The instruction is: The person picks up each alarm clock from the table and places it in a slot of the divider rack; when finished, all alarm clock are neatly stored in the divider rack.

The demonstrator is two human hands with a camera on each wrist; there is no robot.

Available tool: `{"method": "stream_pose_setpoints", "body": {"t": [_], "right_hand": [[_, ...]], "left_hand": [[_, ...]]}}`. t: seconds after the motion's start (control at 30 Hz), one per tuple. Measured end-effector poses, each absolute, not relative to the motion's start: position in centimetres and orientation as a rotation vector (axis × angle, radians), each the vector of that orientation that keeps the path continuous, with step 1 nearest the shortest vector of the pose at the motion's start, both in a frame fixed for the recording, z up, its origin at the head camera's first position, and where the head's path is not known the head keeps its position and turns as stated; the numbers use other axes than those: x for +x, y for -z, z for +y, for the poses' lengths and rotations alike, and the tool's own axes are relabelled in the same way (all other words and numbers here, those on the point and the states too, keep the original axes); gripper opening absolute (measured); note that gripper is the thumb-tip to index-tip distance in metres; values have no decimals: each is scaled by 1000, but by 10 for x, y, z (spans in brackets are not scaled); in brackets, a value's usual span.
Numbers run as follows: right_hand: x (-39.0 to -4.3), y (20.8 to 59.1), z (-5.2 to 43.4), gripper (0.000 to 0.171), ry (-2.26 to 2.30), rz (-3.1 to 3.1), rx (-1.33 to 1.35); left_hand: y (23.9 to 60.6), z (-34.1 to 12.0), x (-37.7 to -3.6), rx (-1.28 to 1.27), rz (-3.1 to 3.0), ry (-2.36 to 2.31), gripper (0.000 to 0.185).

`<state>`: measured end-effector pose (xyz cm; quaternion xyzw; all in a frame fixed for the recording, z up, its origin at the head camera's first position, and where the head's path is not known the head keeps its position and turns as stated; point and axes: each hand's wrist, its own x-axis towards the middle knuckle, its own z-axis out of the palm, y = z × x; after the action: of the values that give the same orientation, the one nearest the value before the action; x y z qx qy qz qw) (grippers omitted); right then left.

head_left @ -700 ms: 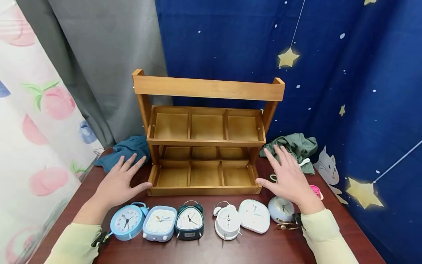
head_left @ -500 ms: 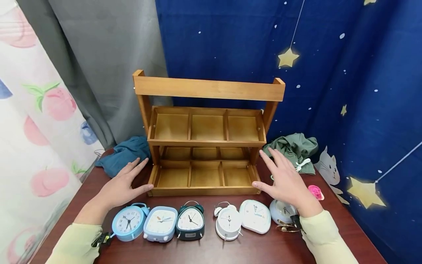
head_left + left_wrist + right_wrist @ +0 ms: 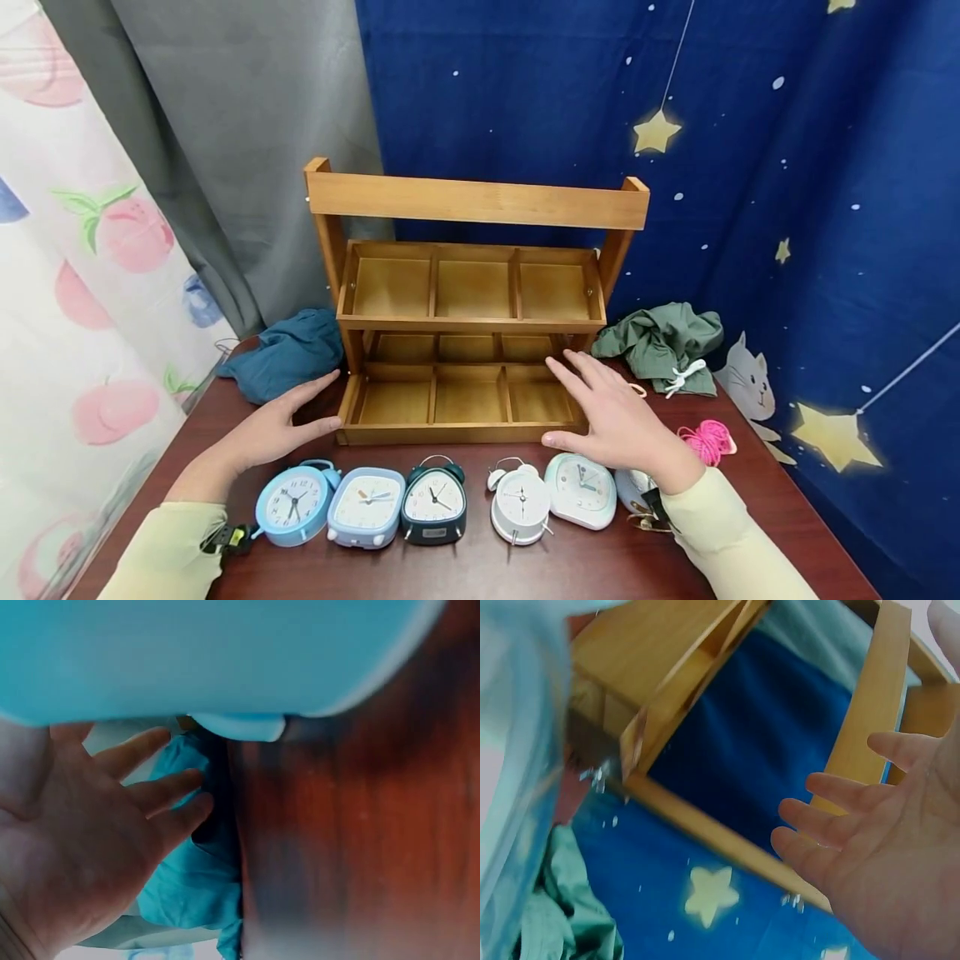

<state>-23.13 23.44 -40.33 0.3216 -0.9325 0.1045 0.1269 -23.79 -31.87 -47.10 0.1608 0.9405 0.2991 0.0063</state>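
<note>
Only the head view takes in the whole two-tier wooden organiser with a top handle bar (image 3: 465, 333). It stands at the back middle of the dark red-brown wooden surface (image 3: 525, 575), its long axis running left to right and its open compartments facing the person.

The left hand (image 3: 273, 429) lies flat with fingers spread wide, its thumb at the rack's front left corner, holding nothing. The right hand (image 3: 611, 417) hovers with fingers straight and spread over the lower tier's right end, also holding nothing.

A row of small alarm clocks lies along the near edge: a round light-blue clock (image 3: 292, 504), a rounded-square pale blue clock (image 3: 364, 507), a dark green twin-bell clock (image 3: 433, 500), a white twin-bell clock (image 3: 519, 502) and a pale mint rounded clock (image 3: 581, 490).

The left wrist view shows what the head view cannot: the palm from below, with crumpled teal cloth (image 3: 195, 877) just behind the fingers and a blurred light-blue shape filling the top. The right wrist view shows the open palm against the rack's smooth slats and the starred blue backdrop (image 3: 765, 750), with crumpled green cloth (image 3: 562, 915) at the lower left.
</note>
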Motion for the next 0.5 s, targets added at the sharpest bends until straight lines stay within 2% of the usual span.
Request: {"method": "stream_pose_setpoints", "body": {"t": [0.5], "right_hand": [[-233,394,189,108,-194,-2762,1283]], "left_hand": [[481,-324,-244,564,2836,-1068,83]]}}
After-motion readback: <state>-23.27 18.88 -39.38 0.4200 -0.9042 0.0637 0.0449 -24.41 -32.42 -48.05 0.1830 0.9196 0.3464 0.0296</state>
